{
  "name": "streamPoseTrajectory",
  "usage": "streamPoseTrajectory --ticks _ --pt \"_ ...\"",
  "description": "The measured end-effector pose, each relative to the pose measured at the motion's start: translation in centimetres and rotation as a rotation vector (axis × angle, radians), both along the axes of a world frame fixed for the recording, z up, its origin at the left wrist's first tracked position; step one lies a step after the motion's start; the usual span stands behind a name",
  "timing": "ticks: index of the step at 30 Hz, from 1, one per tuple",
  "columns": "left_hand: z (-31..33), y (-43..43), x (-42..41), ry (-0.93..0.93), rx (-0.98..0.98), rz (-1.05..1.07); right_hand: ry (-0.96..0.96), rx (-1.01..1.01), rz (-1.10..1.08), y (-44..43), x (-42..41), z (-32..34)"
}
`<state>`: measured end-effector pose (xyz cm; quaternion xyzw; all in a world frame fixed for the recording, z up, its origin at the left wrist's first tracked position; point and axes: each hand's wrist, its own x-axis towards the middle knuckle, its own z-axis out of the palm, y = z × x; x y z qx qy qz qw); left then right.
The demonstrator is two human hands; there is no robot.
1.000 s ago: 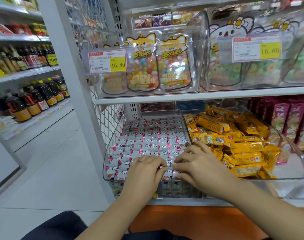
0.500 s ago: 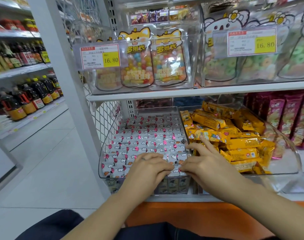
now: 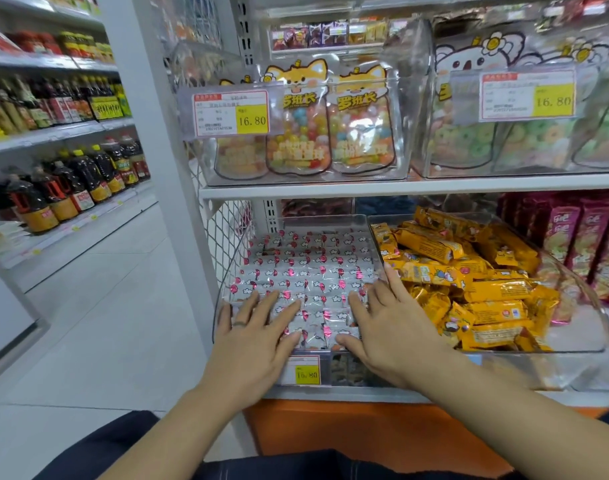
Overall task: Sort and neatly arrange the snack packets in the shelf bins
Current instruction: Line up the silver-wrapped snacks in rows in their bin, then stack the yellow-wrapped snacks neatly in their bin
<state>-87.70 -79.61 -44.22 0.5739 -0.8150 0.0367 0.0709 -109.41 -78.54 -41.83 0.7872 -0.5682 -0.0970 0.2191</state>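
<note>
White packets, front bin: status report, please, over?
Left grip and right grip open, flat on white packets. Rows tidy. Yellow packets jumbled next door. Nothing blocking.

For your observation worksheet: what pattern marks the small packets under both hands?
The small silvery packets show pink balloon shapes and white clouds, clearest in the head view.
</note>
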Motion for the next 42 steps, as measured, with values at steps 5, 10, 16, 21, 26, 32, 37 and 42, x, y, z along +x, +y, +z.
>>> streamPoseTrajectory --ticks 5,10,16,21,26,32,37,42 --pt "0.4 -0.5 -0.2 -0.003 0.139 0.029 0.025 0.095 0.001 -0.1 0.7 1.1" --pt "1.0 -0.7 -0.4 0.028 0.146 0.016 -0.01 -0.001 -0.01 -1.8 0.3 2.7" --pt "1.4 -1.4 -1.7 0.101 0.138 -0.005 0.022 0.08 -0.058 -3.4 1.0 2.1" --pt "1.1 -1.8 -1.8 0.06 0.161 0.005 -0.002 0.138 -0.038 -3.4 1.2 2.3" --pt "2.2 -1.6 -2.7 0.142 0.067 0.003 -0.202 0.054 0.042 -2.1 0.0 2.6" --pt "4.5 -1.3 -7.6 0.302 -0.035 -0.175 -0.553 -0.29 0.071 -0.2 -5.2 2.7" --pt "5.1 -2.4 -11.3 0.454 -0.023 -0.282 -0.649 -0.278 -0.177 -0.2 -10.2 2.9" --pt "5.6 -4.0 -14.7 0.443 -0.032 -0.375 -0.843 -0.164 -0.218 -1.0 -11.8 2.4"
